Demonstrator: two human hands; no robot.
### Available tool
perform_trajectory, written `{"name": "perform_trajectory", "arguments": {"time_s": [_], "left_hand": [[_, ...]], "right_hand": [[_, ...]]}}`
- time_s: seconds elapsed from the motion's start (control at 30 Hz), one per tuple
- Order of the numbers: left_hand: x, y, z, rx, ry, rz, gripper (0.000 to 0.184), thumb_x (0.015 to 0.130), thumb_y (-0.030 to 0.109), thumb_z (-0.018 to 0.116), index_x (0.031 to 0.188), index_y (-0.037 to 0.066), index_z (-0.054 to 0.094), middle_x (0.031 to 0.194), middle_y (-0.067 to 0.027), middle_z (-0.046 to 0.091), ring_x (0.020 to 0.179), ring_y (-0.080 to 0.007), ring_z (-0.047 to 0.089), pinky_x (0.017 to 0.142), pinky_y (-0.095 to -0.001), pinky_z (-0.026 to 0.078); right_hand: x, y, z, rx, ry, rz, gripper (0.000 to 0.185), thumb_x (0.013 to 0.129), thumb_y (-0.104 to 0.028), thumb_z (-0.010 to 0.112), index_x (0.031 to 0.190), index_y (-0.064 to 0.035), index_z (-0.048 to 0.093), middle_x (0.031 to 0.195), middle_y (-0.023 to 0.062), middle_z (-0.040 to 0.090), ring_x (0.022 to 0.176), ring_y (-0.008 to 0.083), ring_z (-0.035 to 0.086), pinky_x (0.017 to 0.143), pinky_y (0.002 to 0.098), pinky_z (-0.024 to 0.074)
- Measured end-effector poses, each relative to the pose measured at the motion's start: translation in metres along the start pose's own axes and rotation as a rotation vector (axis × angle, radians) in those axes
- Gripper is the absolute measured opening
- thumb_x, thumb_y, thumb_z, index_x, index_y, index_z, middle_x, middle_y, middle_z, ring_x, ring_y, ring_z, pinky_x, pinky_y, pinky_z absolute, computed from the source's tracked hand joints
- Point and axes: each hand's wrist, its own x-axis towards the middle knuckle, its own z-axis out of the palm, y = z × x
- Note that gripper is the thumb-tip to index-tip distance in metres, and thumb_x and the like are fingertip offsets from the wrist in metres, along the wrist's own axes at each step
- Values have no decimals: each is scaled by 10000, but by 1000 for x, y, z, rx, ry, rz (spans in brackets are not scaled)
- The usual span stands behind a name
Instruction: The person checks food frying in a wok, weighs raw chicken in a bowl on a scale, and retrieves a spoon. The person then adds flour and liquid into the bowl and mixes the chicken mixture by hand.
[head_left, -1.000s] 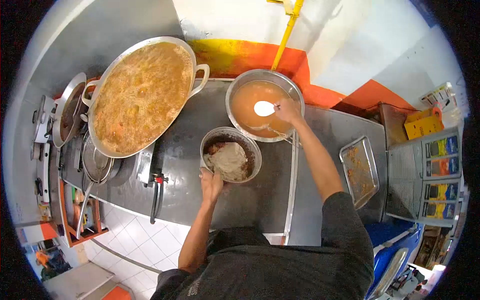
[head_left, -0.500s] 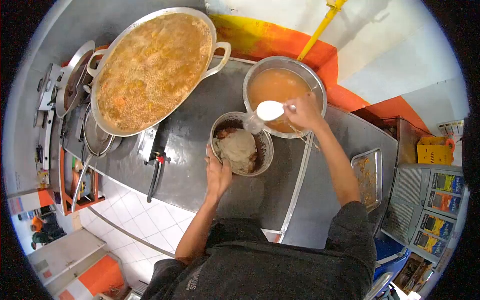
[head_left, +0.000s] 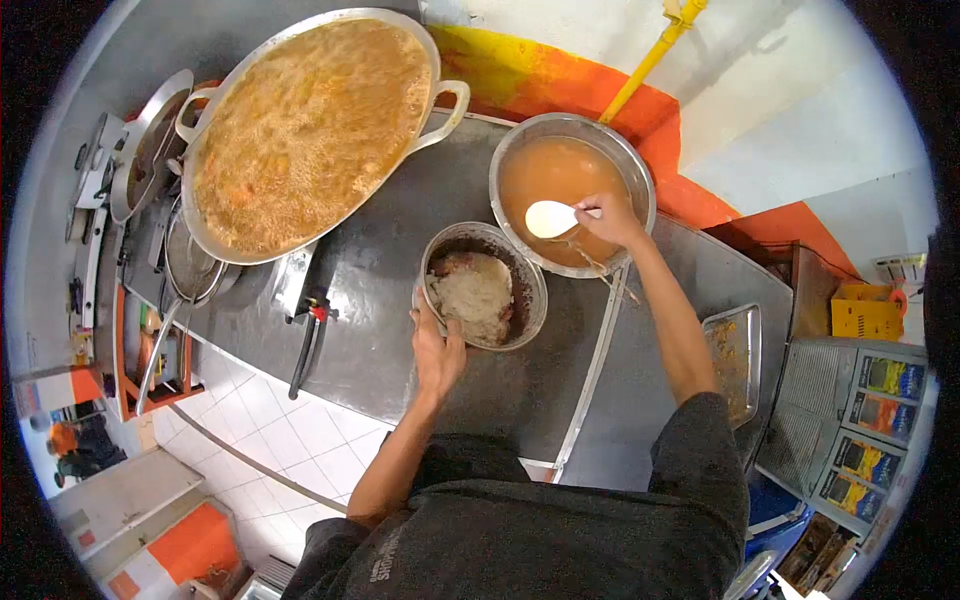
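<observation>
A smaller metal bowl [head_left: 535, 318] holds a pale, powdery mass over darker contents. My left hand [head_left: 438, 350] grips its left rim, fingers partly hidden by the bowl. Behind it, to the right, a larger metal basin [head_left: 645, 190] contains orange-brown liquid. My right hand [head_left: 612, 220] is closed on the handle of a white spoon [head_left: 550, 219], whose bowl is over the liquid. A thin stick-like utensil [head_left: 592, 262] leans over the basin's front rim.
A large two-handled pan [head_left: 437, 75] of bubbling oil stands at the upper left. Nearby are a strainer [head_left: 190, 262] and a red-knobbed valve [head_left: 318, 311] with a black hose. A metal tray [head_left: 750, 365] lies right, near a yellow basket [head_left: 866, 312].
The view has shifted. The white spoon passed toward the smaller bowl with liquid falling from it, then returned over the basin. The pale mass looks wetter. My left hand still grips the bowl.
</observation>
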Motion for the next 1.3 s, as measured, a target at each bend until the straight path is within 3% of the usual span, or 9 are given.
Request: {"name": "perform_trajectory", "arguments": {"time_s": [0.13, 0.37, 0.57, 0.67, 0.77, 1.0, 1.1, 1.17, 1.3], "left_hand": [[-1, 7, -3, 69, 20, -15, 652, 843, 107, 458, 1388, -73, 149, 1251, -340, 438, 1252, -523, 275, 1090, -443, 202], [-2, 5, -4, 13, -1, 89, 658, 843, 124, 462, 1391, -65, 150, 1263, -334, 432, 1238, -559, 260, 1071, -458, 239], [-2, 1, -4, 78, 27, 43, 667, 850, 153, 475, 1405, -28, 151, 1265, -328, 434, 1240, -565, 249, 1051, -466, 270], [-2, -2, -3, 48, 9, -9, 667, 853, 154, 472, 1406, -29, 147, 1265, -328, 434, 1248, -564, 236, 1046, -468, 274], [-1, -4, -2, 78, 8, 13, 667, 855, 159, 468, 1406, -30, 143, 1267, -333, 428, 1253, -561, 231, 1046, -467, 274], [-4, -4, -4, 116, 3, 47, 661, 859, 160, 459, 1404, -38, 140, 1272, -345, 414, 1248, -567, 227, 1034, -485, 283], [-2, -3, -3, 124, 17, 64, 655, 858, 148, 454, 1401, -42, 142, 1271, -346, 415, 1248, -571, 222, 1036, -482, 282], [-1, -1, -3, 123, 20, 42, 651, 855, 139, 450, 1399, -45, 143, 1272, -345, 415, 1248, -572, 219, 1040, -478, 279], [-2, 1, -5, 73, 6, 27, 650, 847, 121, 450, 1396, -50, 147, 1269, -343, 420, 1252, -570, 212, 1054, -468, 260]], "right_hand": [[-19, -80, -24, -265, -116, -197, 218, 792, -283, 591, 839, -100, 700, 848, 101, 673, 810, 237, 622, 809, 421, 355], [9, -30, -2, -584, 54, -76, 208, 808, -244, 585, 854, -76, 699, 815, 116, 668, 816, 257, 616, 816, 426, 353], [9, 3, 13, -23, -74, 20, 215, 799, -252, 602, 863, -70, 697, 842, 118, 673, 804, 280, 627, 788, 463, 381], [-10, -49, -9, 119, -159, -38, 225, 795, -274, 590, 843, -72, 678, 867, 120, 663, 835, 236, 628, 906, 510, 322], [-23, -100, -20, -331, -80, -346, 166, 798, -234, 596, 803, -87, 674, 778, 47, 645, 759, 207, 590, 851, 408, 312], [9, -21, 4, -617, 146, -167, 165, 785, -227, 598, 831, -95, 686, 843, 73, 657, 809, 213, 602, 837, 424, 326], [7, 0, 17, -575, 69, -72, 186, 783, -233, 601, 861, -92, 692, 873, 88, 662, 824, 222, 609, 818, 431, 341], [6, 12, 24, -19, -19, 48, 195, 777, -234, 609, 874, -86, 694, 882, 90, 664, 824, 230, 612, 802, 429, 354], [-17, -76, -8, 10, -84, 36, 167, 749, -220, 621, 810, -72, 669, 810, 119, 646, 847, 258, 605, 804, 459, 358]]}}
